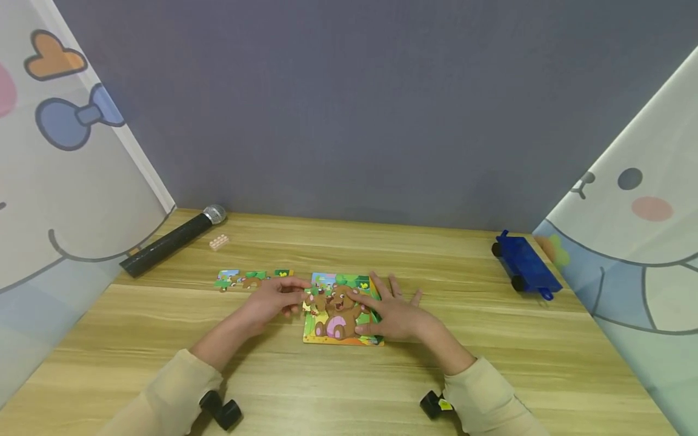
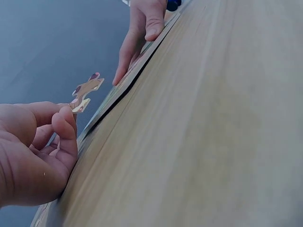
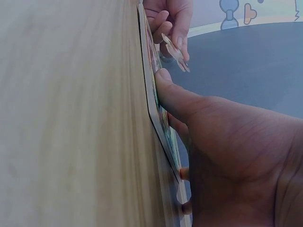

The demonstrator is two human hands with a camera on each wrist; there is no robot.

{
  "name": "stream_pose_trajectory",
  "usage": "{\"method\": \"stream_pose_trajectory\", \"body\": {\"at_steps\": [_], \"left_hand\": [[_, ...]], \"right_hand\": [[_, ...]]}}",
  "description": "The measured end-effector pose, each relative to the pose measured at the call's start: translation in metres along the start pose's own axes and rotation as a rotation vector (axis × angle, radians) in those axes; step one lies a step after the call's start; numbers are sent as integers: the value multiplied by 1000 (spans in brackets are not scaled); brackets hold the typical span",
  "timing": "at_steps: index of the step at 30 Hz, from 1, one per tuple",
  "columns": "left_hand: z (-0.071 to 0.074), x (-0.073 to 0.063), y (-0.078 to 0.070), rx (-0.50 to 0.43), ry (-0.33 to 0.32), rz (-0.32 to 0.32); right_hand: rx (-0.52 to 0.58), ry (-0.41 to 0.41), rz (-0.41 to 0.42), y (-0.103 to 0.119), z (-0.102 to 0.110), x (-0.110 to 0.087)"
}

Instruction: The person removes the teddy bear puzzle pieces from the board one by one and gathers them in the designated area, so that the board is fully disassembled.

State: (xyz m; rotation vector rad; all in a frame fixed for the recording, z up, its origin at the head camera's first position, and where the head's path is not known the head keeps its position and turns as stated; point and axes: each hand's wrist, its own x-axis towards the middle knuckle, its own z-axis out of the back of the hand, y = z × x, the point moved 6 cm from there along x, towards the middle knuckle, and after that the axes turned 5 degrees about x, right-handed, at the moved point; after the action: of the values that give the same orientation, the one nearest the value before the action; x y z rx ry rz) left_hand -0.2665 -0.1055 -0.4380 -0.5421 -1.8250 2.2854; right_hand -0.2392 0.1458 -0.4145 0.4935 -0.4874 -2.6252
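Observation:
A jigsaw puzzle board (image 1: 313, 340) with a brown bear picture lies flat on the wooden table. Between thumb and index finger, my left hand (image 1: 269, 303) pinches a small puzzle piece (image 2: 87, 92), held tilted just above the board's left side. In the right wrist view the same piece (image 3: 176, 53) shows nearly edge-on. My right hand (image 1: 397, 316) rests on the board's right part with its fingers spread, covering some of the picture. Loose puzzle pieces (image 1: 228, 278) lie in a row behind my left hand, which partly hides them.
A black microphone (image 1: 169, 245) with a silver head lies at the back left, and a pale pink toy brick (image 1: 219, 242) is close to it. Toward the right edge stands a blue toy cart (image 1: 526, 264) with black wheels. A grey panel (image 1: 360, 115) rises behind the table.

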Motion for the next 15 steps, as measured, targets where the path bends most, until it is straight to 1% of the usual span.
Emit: {"method": "stream_pose_trajectory", "body": {"at_steps": [4, 8, 15], "left_hand": [[6, -5, 1, -2, -12, 11], [15, -12, 3, -10, -19, 18], [34, -23, 7, -5, -23, -19]], "right_hand": [[-1, 7, -5, 0, 0, 0], [-2, 9, -6, -1, -1, 1], [-6, 2, -8, -2, -1, 1]]}}
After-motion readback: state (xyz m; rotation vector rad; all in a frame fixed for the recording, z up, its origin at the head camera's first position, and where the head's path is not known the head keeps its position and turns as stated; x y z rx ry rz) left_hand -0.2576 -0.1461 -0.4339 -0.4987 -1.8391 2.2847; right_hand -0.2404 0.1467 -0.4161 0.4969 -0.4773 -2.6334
